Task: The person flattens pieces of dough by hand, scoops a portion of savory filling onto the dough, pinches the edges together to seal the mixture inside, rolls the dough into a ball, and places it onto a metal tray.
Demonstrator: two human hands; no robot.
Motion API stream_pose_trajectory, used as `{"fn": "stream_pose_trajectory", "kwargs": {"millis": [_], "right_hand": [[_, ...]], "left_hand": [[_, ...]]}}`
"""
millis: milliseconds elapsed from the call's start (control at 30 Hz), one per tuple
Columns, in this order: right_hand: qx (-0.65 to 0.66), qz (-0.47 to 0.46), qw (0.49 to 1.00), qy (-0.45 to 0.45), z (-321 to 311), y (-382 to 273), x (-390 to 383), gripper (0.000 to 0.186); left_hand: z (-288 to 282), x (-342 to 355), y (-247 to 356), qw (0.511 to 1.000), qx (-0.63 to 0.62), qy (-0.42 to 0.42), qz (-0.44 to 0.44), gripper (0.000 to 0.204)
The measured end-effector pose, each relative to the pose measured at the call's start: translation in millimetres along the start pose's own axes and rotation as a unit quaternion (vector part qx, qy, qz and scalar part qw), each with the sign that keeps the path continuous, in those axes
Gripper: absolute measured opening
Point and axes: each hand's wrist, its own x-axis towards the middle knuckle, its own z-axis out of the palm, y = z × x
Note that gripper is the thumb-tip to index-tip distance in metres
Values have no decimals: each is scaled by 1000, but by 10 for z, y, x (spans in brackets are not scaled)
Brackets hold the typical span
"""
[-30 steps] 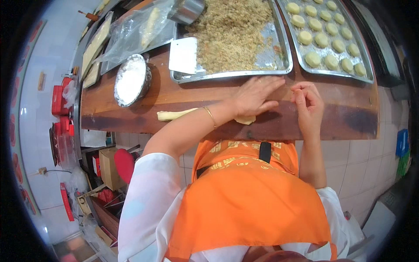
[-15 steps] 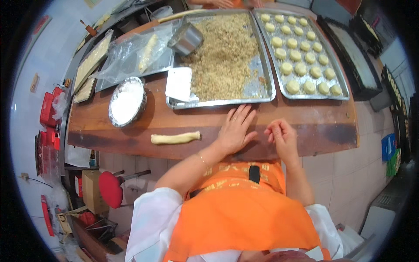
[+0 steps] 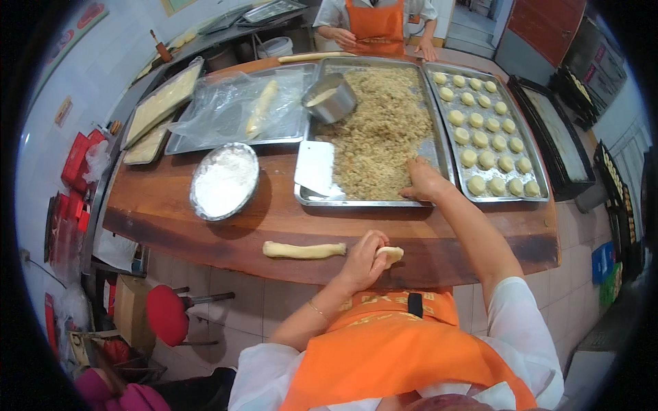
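Note:
My left hand [image 3: 364,262] is closed around a small flattened piece of dough [image 3: 391,255] above the table's front edge. Just left of it lies a pale dough roll [image 3: 305,251]. My right hand [image 3: 423,182] reaches into the near right part of a metal tray [image 3: 370,203] of crumbly brown filling [image 3: 380,130]. Its thumb and fingers are apart, with the tips against the filling. A white scraper [image 3: 317,168] rests in the tray's near left corner, and a metal pot [image 3: 330,98] lies tilted at its left side.
A bowl of white flour [image 3: 225,181] stands at the left. On the right is a tray of round dough pieces [image 3: 486,161]. A plastic-covered tray [image 3: 240,113] holds another dough roll [image 3: 262,109]. Across the table stands a person in an orange apron [image 3: 375,27].
My right hand has gone from the table's front edge forward into the filling. My left hand, which lay flat on the table, now grips the flattened dough. The view has tipped upward.

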Motion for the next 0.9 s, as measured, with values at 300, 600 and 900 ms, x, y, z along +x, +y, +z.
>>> {"fn": "stream_pose_trajectory", "kwargs": {"millis": [300,600,900], "right_hand": [[-88,-96,980,151,122,-639,268,47],[-110,-156,975,115,377,-404,560,22],[573,138,806,51,65,-441,503,25]], "left_hand": [[-104,-180,-152,903,-380,64,-190,47],[-86,-186,-214,954,-263,30,-140,28],[-40,-289,-379,943,-294,50,-146,28]]}}
